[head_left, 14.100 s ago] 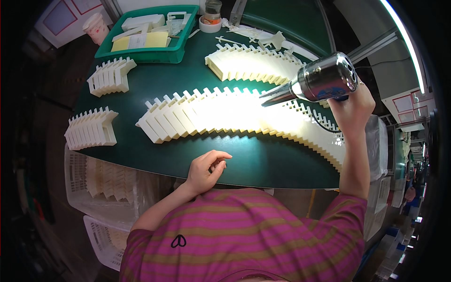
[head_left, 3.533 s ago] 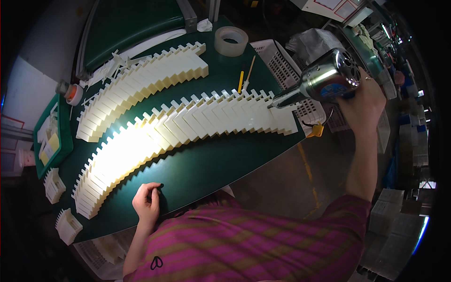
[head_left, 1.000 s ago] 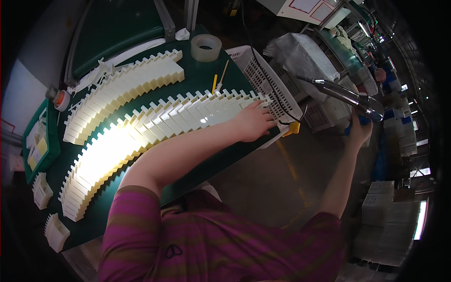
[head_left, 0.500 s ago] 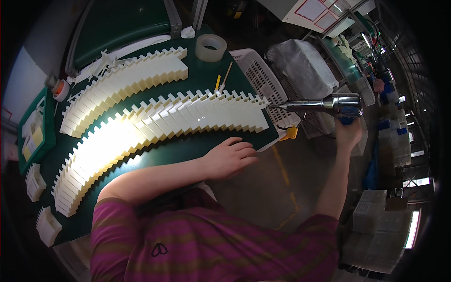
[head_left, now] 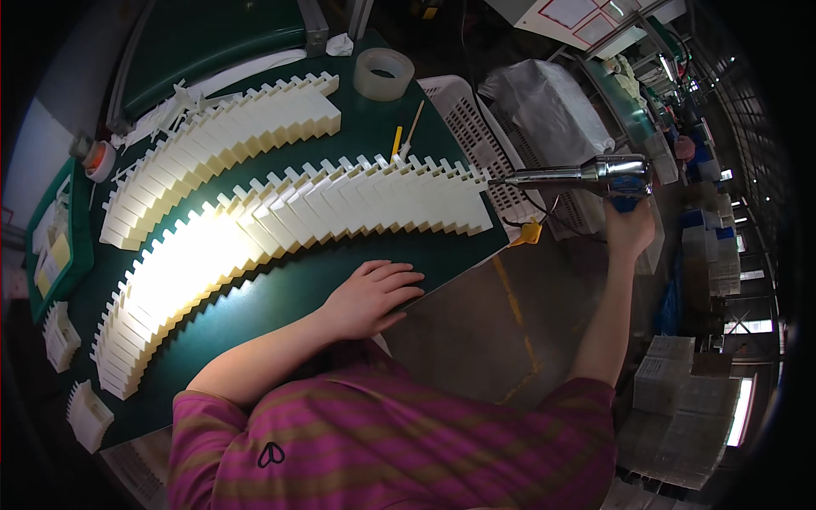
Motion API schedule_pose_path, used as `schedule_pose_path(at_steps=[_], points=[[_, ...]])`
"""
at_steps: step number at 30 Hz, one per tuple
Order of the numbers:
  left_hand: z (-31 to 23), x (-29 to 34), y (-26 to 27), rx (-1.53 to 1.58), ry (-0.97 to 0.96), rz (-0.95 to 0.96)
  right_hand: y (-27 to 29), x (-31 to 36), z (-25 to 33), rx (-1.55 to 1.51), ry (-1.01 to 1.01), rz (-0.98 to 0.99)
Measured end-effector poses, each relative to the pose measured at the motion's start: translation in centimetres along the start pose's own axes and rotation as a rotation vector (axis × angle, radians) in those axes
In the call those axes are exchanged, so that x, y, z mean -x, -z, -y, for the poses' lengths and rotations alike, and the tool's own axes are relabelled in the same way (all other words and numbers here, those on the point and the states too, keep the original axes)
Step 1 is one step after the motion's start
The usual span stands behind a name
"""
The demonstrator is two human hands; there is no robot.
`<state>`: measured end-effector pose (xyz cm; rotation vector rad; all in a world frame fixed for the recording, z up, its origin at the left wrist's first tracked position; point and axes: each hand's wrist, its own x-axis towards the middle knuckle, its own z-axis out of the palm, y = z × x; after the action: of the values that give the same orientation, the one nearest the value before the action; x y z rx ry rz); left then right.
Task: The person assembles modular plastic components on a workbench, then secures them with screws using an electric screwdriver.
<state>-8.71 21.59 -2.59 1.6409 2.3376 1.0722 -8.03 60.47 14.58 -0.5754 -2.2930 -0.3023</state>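
Observation:
My right hand [head_left: 629, 228] is closed around the blue handle of a chrome pistol-grip power screwdriver [head_left: 578, 176]. Its narrow tip points left and meets, or nearly meets, the right end of the front row of white plastic parts [head_left: 365, 204]. Those parts are alike, have small pegs along the top, and lean together in a long curve. My left hand [head_left: 371, 299] rests by the near edge of the green table [head_left: 297, 280], fingers stretched out and holding nothing. Behind the front row stands a second curved row of white parts [head_left: 229, 144].
A tape roll [head_left: 384, 75], a yellow stick [head_left: 396, 143] and a cotton swab [head_left: 413, 129] lie behind the front row. Two loose white parts [head_left: 88, 416] sit at the near left, below a green tray [head_left: 81, 255]. White baskets [head_left: 459, 110] stand beyond the table's right edge.
My left hand has moved left and nearer my body, onto the table's near edge. My right hand and the screwdriver have shifted only slightly, with the tip still at the row's right end.

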Motion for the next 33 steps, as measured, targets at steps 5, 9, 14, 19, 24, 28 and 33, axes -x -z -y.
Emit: schedule_pose_path(at_steps=[5,9,14,19,24,28,33], points=[[0.1,0.1,0.0,0.030,0.013,-0.010,-0.4,0.0,0.1,0.005,-0.006,0.011],[0.2,0.0,0.1,0.042,0.020,-0.015,0.0,0.1,0.7,-0.045,0.003,-0.001],[0.2,0.0,0.1,0.051,0.019,-0.026,-0.1,-0.2,1.7,-0.060,0.013,0.022],[0.3,0.0,0.0,0.059,0.015,-0.040,-0.2,-0.2,2.0,-0.042,0.006,0.027],[0.4,0.0,-0.1,0.061,0.016,-0.045,-0.3,-0.4,2.2,-0.071,0.054,0.009],[0.4,0.0,-0.1,0.067,0.015,-0.048,-0.3,-0.6,3.2,-0.114,0.078,0.000],[0.5,0.1,-0.1,0.085,0.019,-0.057,-0.3,-0.9,4.1,-0.099,0.103,0.008]])
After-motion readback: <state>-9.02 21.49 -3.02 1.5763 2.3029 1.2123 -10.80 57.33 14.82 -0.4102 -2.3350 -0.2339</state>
